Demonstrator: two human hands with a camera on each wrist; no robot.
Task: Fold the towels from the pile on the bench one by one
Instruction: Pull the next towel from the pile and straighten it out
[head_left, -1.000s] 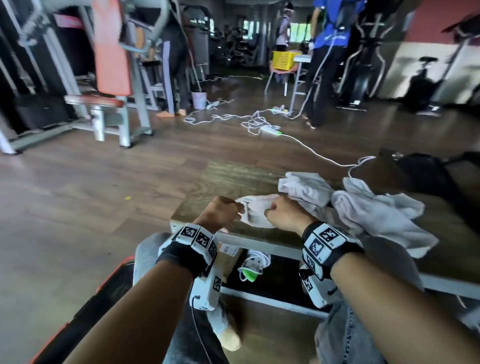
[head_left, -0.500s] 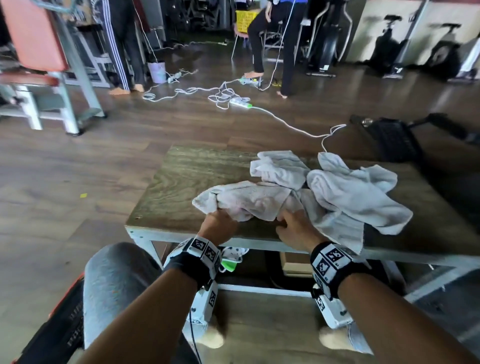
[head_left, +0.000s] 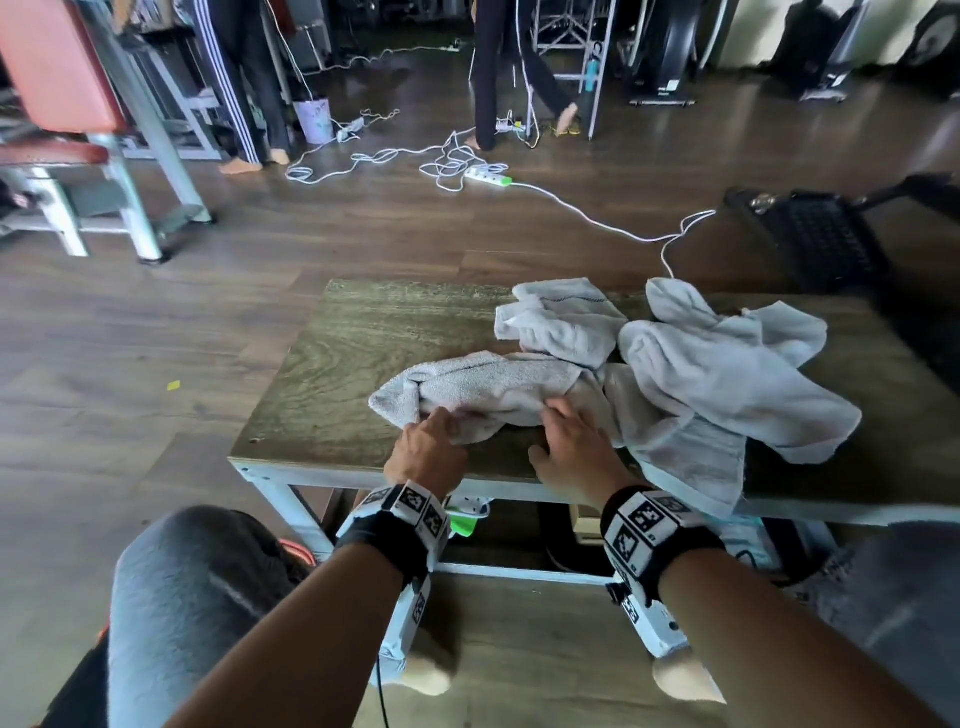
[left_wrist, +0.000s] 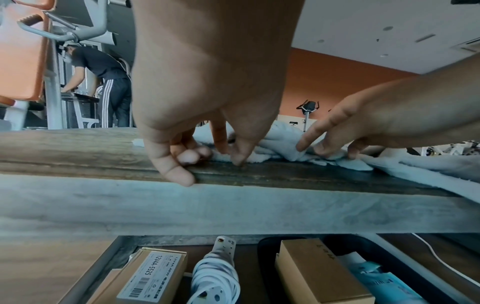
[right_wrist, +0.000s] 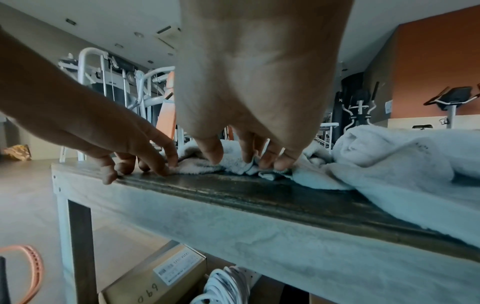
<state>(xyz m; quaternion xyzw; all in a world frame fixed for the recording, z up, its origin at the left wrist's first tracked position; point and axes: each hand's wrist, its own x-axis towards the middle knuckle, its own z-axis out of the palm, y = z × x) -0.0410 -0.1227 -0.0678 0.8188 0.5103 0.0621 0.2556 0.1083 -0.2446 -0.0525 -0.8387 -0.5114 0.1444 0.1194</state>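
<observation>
A crumpled white towel (head_left: 493, 387) lies drawn out across the near half of the wooden bench (head_left: 337, 374). My left hand (head_left: 441, 423) pinches its near left edge; in the left wrist view the fingertips (left_wrist: 235, 157) close on the cloth (left_wrist: 275, 144) at the bench top. My right hand (head_left: 558, 415) grips the same towel further right, its fingers (right_wrist: 270, 161) curled into a fold of the towel (right_wrist: 202, 166). The pile of other white towels (head_left: 717, 374) lies just to the right, one end hanging over the bench's near edge.
Cardboard boxes (left_wrist: 153, 273) and a coiled white cable (left_wrist: 215, 277) sit on the shelf under the bench. White cables and a power strip (head_left: 488, 176) trail over the floor beyond. A person's legs (head_left: 244, 104), an orange-padded gym machine (head_left: 52, 67) and a black bag (head_left: 815, 239) stand around.
One second ago both hands held a small bunch of towel close together at the bench's near edge. The towel now lies spread wider on the bench with the hands further apart.
</observation>
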